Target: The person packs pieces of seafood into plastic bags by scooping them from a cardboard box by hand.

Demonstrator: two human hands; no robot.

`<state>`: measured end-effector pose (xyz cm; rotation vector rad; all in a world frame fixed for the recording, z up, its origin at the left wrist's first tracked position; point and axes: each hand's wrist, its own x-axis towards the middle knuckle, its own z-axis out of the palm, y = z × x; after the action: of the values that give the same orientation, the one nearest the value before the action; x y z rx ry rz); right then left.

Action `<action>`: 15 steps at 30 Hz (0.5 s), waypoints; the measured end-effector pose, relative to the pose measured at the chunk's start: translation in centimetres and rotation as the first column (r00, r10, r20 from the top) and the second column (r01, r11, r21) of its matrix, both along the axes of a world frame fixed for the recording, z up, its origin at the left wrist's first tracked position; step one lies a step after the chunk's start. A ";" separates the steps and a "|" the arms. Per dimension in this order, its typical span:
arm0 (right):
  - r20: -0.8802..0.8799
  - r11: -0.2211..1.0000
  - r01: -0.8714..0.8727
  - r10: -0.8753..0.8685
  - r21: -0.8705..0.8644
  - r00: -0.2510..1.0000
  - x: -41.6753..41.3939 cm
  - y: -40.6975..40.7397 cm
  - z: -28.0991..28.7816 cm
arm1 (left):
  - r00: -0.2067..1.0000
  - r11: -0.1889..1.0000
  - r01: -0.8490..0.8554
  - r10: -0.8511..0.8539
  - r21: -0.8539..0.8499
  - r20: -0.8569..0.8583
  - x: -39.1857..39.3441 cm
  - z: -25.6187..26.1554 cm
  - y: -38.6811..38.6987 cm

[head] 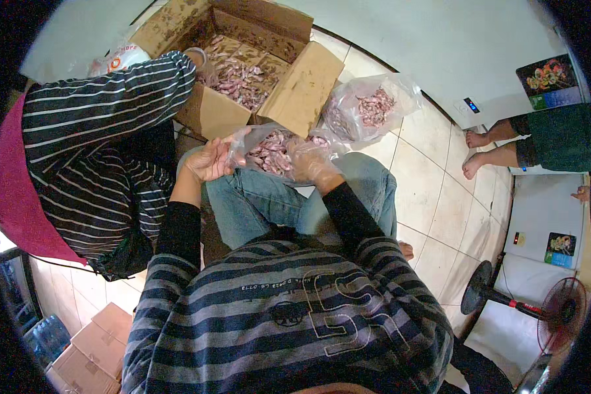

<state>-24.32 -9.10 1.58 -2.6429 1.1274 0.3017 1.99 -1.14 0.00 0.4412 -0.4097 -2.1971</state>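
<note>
My left hand (212,160) is bare and holds the left rim of a clear plastic bag (237,147) above my lap. Inside the bag lie pinkish-purple pieces (271,153) that look like small squid. A thin clear plastic glove covers my right hand (312,163), which is at the bag's right side among the pieces. Its fingertips are partly hidden, so whether it grips anything is unclear. Just beyond my hands stands an open cardboard box (303,86), its stained floor scattered with more such pieces (241,81).
Another clear bag with pink pieces (376,108) rests on the tiled floor (423,192), right of the box. At left, a co-worker in a striped top (103,118) reaches a gloved hand (204,66) into the box. Another person's bare feet (475,152) and a fan (561,315) are at right.
</note>
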 end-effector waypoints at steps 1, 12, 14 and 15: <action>-0.011 1.000 -0.010 0.011 0.019 1.000 -0.4 -0.4 -0.4 | 1.000 1.000 0.002 -0.002 -0.003 0.000 -0.1 0.2 -0.2; -0.058 0.997 0.074 -0.073 0.019 0.996 -2.7 -2.5 0.3 | 0.999 0.998 0.047 -0.047 -0.030 0.019 0.1 0.3 -0.4; -0.064 0.982 0.085 -0.097 -0.171 0.993 -2.5 -2.1 0.9 | 0.998 0.998 0.050 -0.049 -0.030 0.025 0.2 0.3 -0.2; -0.065 0.981 0.088 -0.101 -0.176 0.993 -2.9 -2.3 0.7 | 0.998 0.997 0.061 -0.060 -0.036 0.030 0.1 0.6 -0.3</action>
<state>-27.19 -11.37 2.23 -2.7350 1.3553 0.2977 2.09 -1.44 0.55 0.4465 -0.4847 -2.2402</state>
